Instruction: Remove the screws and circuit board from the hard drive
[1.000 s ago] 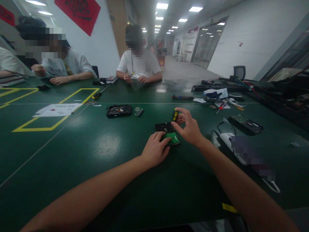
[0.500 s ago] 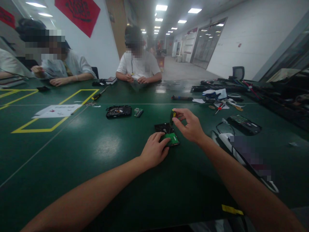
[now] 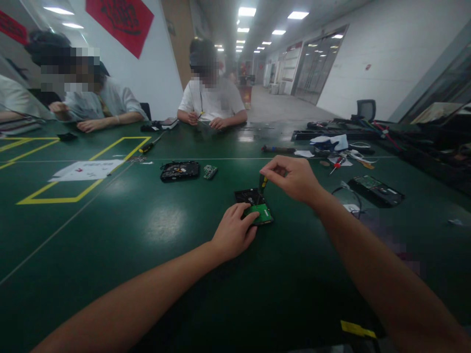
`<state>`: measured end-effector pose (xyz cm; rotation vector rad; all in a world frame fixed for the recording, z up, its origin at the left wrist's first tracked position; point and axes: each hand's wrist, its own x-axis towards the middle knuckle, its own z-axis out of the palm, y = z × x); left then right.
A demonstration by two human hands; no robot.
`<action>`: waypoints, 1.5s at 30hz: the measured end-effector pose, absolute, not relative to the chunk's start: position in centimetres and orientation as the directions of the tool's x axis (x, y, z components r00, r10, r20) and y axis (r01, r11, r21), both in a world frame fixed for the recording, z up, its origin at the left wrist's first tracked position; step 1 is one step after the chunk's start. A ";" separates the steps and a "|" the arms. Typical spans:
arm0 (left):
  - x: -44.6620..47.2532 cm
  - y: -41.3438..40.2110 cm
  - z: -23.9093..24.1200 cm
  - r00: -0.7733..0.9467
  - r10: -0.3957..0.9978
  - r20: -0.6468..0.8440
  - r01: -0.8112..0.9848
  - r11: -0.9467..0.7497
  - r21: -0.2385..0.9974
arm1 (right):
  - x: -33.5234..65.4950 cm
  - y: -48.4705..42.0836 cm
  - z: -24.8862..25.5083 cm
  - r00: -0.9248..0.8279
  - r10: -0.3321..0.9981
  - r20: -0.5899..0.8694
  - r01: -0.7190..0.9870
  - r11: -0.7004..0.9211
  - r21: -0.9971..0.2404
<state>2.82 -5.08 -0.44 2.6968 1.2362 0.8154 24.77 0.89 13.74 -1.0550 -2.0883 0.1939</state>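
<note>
A black hard drive with a green circuit board lies on the table in front of me. My left hand holds it steady from the near left side, its fingertips over the drive and the board. In my right hand, the thumb and fingers pinch the top of a black and yellow screwdriver. The screwdriver stands nearly upright, its shaft pointing down at the drive near the board's far edge. Whether its tip sits in a screw is too small to tell.
To the left lie an opened hard drive and a loose circuit board. Another drive lies right, near a red screwdriver and cables. A yellow-handled screwdriver and paper lie farther left. Co-workers sit across the green table.
My right hand has risen slightly, its fingers shifting to the top of the screwdriver handle. My left hand and the drive stay almost in place.
</note>
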 end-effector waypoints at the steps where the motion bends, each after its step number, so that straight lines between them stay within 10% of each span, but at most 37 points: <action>1: 2.8 -5.1 -0.4 0.539 0.721 0.437 0.686 -0.676 0.270 | 24.6 1.1 14.1 -0.364 0.747 0.557 0.636 0.636 -0.437; 45: 2.9 -5.2 0.2 0.551 0.732 0.400 0.698 -0.667 0.261 | 22.8 1.7 17.1 -0.497 0.803 0.329 0.631 0.594 -0.499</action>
